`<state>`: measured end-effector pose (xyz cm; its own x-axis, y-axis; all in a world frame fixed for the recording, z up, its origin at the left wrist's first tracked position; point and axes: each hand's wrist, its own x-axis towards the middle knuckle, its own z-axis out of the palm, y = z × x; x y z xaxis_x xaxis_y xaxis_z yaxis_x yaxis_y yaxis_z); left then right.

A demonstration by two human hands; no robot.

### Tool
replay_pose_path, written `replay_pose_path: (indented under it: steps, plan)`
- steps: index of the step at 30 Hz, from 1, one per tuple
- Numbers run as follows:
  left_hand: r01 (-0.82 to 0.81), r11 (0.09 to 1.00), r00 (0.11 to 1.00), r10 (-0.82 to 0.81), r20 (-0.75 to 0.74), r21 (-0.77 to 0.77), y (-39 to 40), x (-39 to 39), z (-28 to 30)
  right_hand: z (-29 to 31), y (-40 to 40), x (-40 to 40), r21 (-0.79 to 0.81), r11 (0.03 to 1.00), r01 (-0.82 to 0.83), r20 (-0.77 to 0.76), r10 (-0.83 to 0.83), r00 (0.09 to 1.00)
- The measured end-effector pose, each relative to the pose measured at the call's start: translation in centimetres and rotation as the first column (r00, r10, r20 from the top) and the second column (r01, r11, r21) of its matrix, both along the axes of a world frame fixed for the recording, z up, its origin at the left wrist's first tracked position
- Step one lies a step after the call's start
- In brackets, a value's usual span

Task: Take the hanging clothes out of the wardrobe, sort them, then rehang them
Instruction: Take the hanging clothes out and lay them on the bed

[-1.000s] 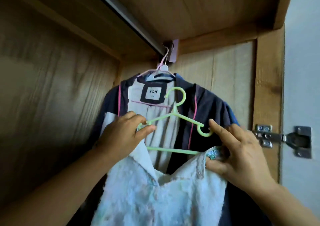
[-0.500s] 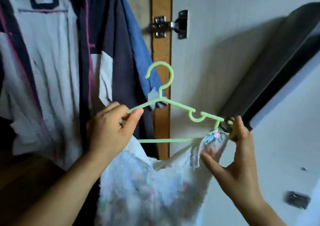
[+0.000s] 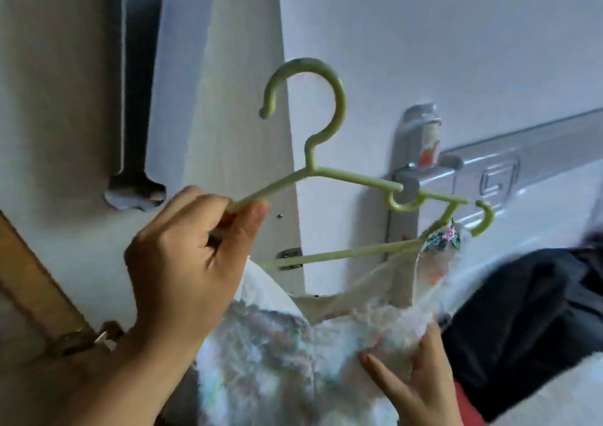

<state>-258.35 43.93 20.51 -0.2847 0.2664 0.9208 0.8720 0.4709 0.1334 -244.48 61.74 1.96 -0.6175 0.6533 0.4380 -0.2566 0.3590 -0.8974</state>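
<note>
A light green plastic hanger (image 3: 329, 172) is held up in mid-view, hook upward. A pale floral garment (image 3: 277, 354) hangs from it, one strap (image 3: 440, 241) looped over the hanger's right end. My left hand (image 3: 189, 262) pinches the hanger's left arm between thumb and fingers. Lower right, my right hand (image 3: 414, 383) touches the garment from below with spread fingers. The wardrobe's hanging rail is out of view.
A white door (image 3: 424, 34) with a metal handle and lock plate (image 3: 417, 151) fills the background. A dark garment (image 3: 538, 311) lies at the right on a white surface. A wooden edge (image 3: 29, 278) with a hinge shows at the lower left.
The view has swung right, away from the wardrobe and the navy jacket, toward the door. My right hand has let go of the hanger's right end and dropped under the garment.
</note>
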Motion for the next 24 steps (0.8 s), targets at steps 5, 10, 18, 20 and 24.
replay_pose_path:
  steps: [5,10,18,20,24]
  plan:
    - [0.262,0.963,0.964,-0.264,0.025,0.066,10.7,1.3,0.2,-2.5,5.5,5.2,0.052,0.977,0.206,0.069,-0.209,0.976]
    - [0.403,0.909,0.908,-0.412,0.081,0.109,21.1,1.0,0.9,-8.6,11.2,8.9,-0.076,0.794,0.603,0.335,-0.549,0.765]
    - [0.646,0.763,0.751,-0.639,0.170,0.016,38.8,2.6,-2.4,-6.2,15.2,14.3,-0.085,0.446,0.891,0.214,-0.865,0.454]
    - [0.716,0.698,0.692,-0.707,0.145,-0.009,42.6,4.6,-2.5,-5.3,15.8,15.3,-0.133,0.392,0.910,0.144,-0.901,0.409]
    - [0.807,0.586,0.590,-0.793,0.154,-0.075,49.3,9.7,-2.6,-2.2,16.9,17.6,-0.197,0.227,0.954,0.029,-0.971,0.237]
